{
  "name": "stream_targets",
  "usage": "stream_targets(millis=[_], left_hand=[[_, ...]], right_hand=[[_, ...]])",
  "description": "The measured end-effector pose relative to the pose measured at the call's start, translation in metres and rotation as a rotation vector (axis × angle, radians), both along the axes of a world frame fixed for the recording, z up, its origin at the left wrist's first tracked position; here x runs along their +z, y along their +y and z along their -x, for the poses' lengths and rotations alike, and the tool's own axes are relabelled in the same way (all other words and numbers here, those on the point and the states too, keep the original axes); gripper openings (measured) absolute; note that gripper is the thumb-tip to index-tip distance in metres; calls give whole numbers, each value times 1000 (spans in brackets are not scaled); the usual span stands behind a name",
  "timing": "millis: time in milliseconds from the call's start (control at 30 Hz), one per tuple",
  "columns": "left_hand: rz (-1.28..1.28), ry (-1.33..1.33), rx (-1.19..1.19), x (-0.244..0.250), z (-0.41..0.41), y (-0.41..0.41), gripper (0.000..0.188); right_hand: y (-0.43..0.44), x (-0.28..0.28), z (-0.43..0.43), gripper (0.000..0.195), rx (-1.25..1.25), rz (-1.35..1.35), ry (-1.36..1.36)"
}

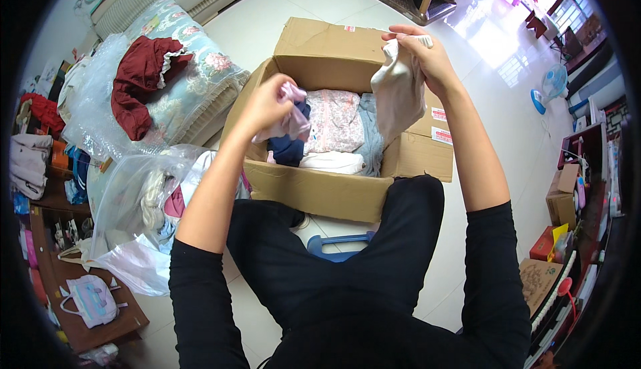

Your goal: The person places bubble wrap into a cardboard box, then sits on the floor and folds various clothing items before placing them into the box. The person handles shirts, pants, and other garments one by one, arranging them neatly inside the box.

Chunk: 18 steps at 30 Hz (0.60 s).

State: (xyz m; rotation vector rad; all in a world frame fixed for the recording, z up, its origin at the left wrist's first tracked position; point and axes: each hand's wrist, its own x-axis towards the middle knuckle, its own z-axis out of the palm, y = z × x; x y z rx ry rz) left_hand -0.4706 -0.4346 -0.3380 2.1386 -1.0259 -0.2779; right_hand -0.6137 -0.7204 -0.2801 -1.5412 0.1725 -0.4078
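An opened cardboard box stands on the floor between my knees, its flaps folded outward. Folded clothes lie inside: a floral garment in the middle, a grey-blue one to its right, a white one in front and a navy one at the left. Above the box's left side, my left hand grips a crumpled pale pink cloth. Over the right side, my right hand holds up a white garment, which hangs down from the fingers.
Left of the box, a clear plastic bag holds more clothes. A dark red garment lies on bubble wrap over a floral cushioned seat. A blue stool is beneath me. A small fan stands on the right.
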Motion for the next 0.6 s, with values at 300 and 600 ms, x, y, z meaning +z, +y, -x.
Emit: stream_targets(millis=[300,600], left_hand=[[13,224,-269,-197,93,-68,79],[664,543,-132,27,54,-85,45]], right_hand=[[1,0,-4,43,-63,-151,-15],[43,13,-3,38,166,-121,-52]])
